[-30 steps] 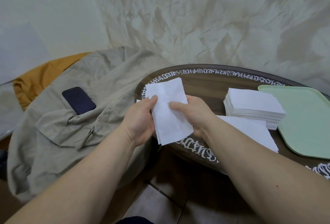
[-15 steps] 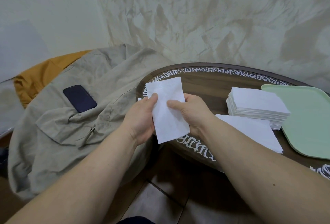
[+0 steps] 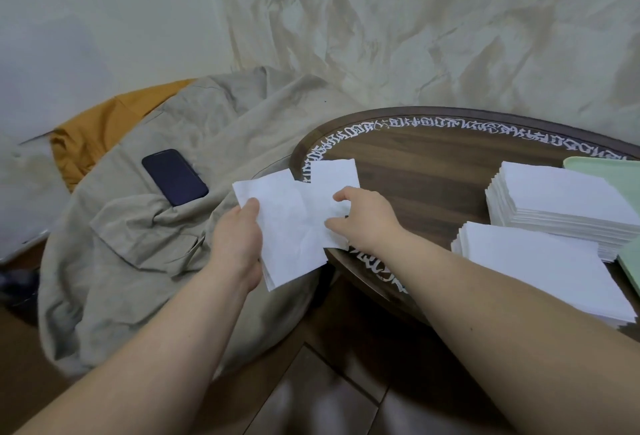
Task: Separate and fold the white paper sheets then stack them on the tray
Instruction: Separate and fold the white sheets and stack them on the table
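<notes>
The small bundle of white sheets, held together between both hands a second ago, has come apart: the left hand (image 3: 239,244) now grips the bundle (image 3: 287,237) over the table's edge, while the right hand (image 3: 363,218) has slid one sheet (image 3: 334,174) off to the right, fanned out from under the rest above the table (image 3: 433,174).

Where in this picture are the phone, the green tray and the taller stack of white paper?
Phone (image 3: 175,176): head view, middle of its dark screen.
Green tray (image 3: 620,174): head view, bare surface near its far left corner.
Taller paper stack (image 3: 561,192): head view, middle of its top sheet.
</notes>
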A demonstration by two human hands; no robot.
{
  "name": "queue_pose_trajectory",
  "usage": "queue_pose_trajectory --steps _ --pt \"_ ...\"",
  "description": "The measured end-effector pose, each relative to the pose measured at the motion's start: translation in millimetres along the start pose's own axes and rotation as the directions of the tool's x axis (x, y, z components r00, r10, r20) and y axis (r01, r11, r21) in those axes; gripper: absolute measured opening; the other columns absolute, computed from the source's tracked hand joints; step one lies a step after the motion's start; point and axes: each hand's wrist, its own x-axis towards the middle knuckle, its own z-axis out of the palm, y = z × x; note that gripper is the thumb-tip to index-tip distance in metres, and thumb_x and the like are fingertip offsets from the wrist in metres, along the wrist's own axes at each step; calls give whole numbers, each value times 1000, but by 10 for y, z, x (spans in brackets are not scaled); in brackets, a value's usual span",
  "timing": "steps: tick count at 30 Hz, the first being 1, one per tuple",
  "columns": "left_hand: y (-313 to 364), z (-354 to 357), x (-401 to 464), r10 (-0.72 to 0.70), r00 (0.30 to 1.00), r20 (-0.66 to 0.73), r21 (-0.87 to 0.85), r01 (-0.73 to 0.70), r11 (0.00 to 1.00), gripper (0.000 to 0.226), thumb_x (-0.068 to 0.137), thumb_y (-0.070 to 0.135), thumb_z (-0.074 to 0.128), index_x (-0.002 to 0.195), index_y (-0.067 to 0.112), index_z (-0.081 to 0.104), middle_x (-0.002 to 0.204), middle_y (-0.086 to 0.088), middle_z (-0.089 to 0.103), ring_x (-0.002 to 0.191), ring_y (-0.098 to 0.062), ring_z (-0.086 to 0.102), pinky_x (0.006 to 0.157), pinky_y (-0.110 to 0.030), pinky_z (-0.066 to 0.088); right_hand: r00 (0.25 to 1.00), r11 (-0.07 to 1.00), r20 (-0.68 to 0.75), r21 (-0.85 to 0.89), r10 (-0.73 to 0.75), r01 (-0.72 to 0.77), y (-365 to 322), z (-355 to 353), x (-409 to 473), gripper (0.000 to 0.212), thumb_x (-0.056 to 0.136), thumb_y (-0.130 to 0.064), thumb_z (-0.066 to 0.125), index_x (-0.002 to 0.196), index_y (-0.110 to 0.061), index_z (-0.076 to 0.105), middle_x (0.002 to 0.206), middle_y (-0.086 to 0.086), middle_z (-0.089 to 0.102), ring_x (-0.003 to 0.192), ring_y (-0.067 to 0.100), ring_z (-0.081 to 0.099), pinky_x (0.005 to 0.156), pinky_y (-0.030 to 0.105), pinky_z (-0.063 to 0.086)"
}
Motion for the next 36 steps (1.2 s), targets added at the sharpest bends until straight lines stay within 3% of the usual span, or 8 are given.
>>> queue_pose_trajectory --steps 6,11,15,23,27,31,34,36 --pt "-9 -74 100 -8 1000 -27 21 8 1000 19 103 19 46 88 15 59 91 -6 69 95 -33 67 97 -58 49 998 965 -17 -254 63 -66 27 166 203 33 91 -25 53 121 -11 56 124 9 55 114 30 49 84 32 41" --pt "-27 -16 43 20 1000 -10 68 -19 997 25 104 17 42 84 18 56 87 -3 65 83 -26 64 96 -53 50 984 990 -119 -21 134 -138 71 -6 104 19 88 -10 50 98 -15 66 101 4 66 96 25 59 68 26 38" --pt "49 101 -69 27 999 18 63 -28 998 23 104 21 41 88 17 57 98 -10 68 106 -37 64 97 -58 49 927 981 -375 187 28 46 -15 -441 -302 8 91 -16 59 91 -17 67 87 -7 62 79 11 56 70 25 44" --pt "141 754 -745 1 860 510 -77 44 996 51 99 50 40 119 10 65 118 -13 71 105 -27 69 97 -49 52 838 938 -422 -134 -345 318 140 -925 -1105 2 80 -11 70 81 -13 68 80 0 59 73 16 53 65 29 44" --pt "59 936 -1011 41 821 570 -20 -36 999 33 98 20 52 124 1 59 122 -23 66 107 -35 66 97 -51 51 817 915 -413 -161 -403 370 293 -1089 -1397 4 78 -14 70 77 -11 68 76 2 59 70 18 54 63 27 41" --pt "-14 1046 -1205 33 817 576 58 -81 995 21 98 9 53 115 3 63 108 -17 73 96 -32 71 87 -46 56 866 923 -500 346 28 170 422 -1252 -1616 14 84 -29 69 78 -17 66 79 -4 64 73 12 58 71 26 48" --pt "-19 1110 -1333 43 792 609 76 -113 991 15 97 10 54 107 7 65 100 -11 74 85 -24 71 77 -39 59 843 629 -288 774 455 -75 538 -1400 -1641 35 82 -44 69 105 -19 62 101 -7 62 92 14 60 82 39 54" --pt "-18 1147 -1398 38 776 630 87 -119 989 15 97 11 54 106 7 65 100 -11 74 85 -24 71 77 -39 58 878 365 -34 916 478 -164 620 -1483 -1648 36 85 -42 69 109 -17 62 101 -5 66 93 17 62 75 36 53"
